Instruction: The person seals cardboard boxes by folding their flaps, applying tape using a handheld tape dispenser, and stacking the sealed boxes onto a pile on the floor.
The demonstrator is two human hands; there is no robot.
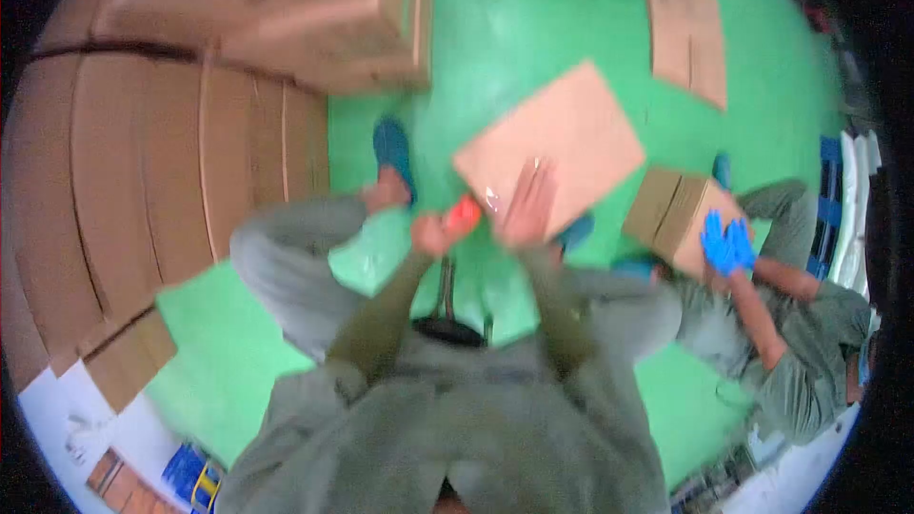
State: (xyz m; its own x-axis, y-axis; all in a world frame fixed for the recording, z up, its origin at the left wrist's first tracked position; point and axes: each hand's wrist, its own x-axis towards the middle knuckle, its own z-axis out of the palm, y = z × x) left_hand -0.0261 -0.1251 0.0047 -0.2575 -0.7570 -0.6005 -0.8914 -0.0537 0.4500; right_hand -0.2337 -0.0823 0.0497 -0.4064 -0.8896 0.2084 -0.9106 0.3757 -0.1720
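Far to my left a wall of stacked flat cardboard curves around the edge of the view, with a closed carton perched on top of it, and the green floor opens out beyond. Nearer the middle, my left hand is closed around an orange tape dispenser, fingers wrapped on its handle, the tool's nose touching the near edge of the cardboard box lying between my knees. Just beside it my right hand lies flat with fingers stretched out, pressed on the box top and gripping nothing; a glint of clear tape shows between the two hands, though motion blur hides where it ends. I judge this to be the sealing step, the strip just being started or finished at the box edge. The next move, as I read it, calls for steady pressure from the flat hand while the dispenser is drawn in a straight line along the seam. Farther right a co-worker in blue gloves handles a smaller box, well apart from mine, and loose flat sheets lie on the floor beyond.
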